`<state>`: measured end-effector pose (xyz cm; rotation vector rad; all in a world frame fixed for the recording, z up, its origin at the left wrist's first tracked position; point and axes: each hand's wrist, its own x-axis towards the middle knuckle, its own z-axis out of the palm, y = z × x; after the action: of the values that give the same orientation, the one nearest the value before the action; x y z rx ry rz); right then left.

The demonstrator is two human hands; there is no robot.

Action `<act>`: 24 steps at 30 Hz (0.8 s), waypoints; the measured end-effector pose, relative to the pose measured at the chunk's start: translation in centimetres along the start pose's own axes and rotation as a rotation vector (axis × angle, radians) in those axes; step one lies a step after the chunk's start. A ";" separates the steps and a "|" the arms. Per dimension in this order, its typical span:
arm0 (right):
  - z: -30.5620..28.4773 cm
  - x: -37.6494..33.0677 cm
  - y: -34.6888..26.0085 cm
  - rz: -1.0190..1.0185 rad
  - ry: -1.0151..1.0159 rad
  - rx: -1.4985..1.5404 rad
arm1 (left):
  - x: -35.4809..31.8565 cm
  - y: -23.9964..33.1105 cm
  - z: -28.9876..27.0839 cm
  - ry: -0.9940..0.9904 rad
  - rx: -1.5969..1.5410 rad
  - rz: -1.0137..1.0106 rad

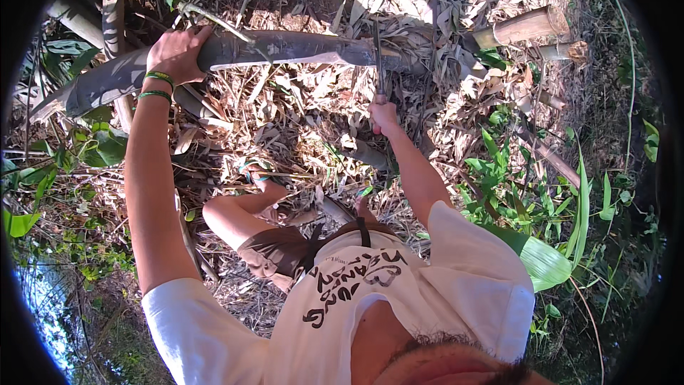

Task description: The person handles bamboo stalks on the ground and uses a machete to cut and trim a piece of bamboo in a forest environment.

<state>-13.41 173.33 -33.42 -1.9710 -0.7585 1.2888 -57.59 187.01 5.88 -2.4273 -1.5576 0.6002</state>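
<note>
A thick grey bamboo pole (285,50) lies crosswise in front of me, sloping down at its left end. My left hand (178,55) is closed over its upper side, left of the middle. Near the pole's right end, my right hand (383,115) grips the reddish handle of a long, narrow-bladed cutting tool (378,64). The dark blade points away from me and crosses the bamboo. Seen nearly edge-on, it does not show whether it is a saw or a machete. The far side of the pole hides some left fingertips.
Cut bamboo stumps (531,26) stick up at the far right. Dry leaves (306,110) cover the ground. A thin green stem (221,23) crosses above the pole near my left hand. Leafy plants (548,192) grow at right, and a dry stick (548,153) slants among them.
</note>
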 end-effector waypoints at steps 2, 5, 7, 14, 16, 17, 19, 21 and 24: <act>4.6 -3.4 -4.0 -0.073 -0.065 -0.181 | -4.5 -2.7 0.1 -0.114 0.027 -0.121; 0.2 -5.3 -8.0 0.122 -0.372 0.065 | -4.7 -2.4 0.3 -0.110 0.008 -0.129; -1.5 -7.1 -11.4 0.020 -0.355 -0.167 | -5.0 -1.8 0.0 -0.127 0.021 -0.134; -9.8 -10.0 -37.4 -0.871 0.000 -0.326 | -5.2 -2.3 -0.1 -0.168 0.057 -0.179; -14.1 -12.6 -44.9 -0.982 -0.126 0.110 | -4.3 -2.1 0.2 -0.154 0.047 -0.163; -14.2 -14.9 -47.6 -1.016 -0.181 0.344 | -4.2 -1.8 0.3 -0.147 0.045 -0.158; -13.7 -17.3 -48.3 -1.194 -0.356 0.708 | -3.9 -1.7 0.6 -0.130 0.022 -0.134; -9.2 -16.9 -44.5 -1.510 -0.158 0.902 | -5.2 -2.1 0.8 -0.154 0.009 -0.180; -1.2 -3.4 -18.2 -0.662 0.270 0.114 | -4.0 -1.7 0.0 -0.115 0.054 -0.120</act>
<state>-15.50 181.71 -17.03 -1.5574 -1.0527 0.6427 -60.49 184.15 7.41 -2.2777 -1.6931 0.7603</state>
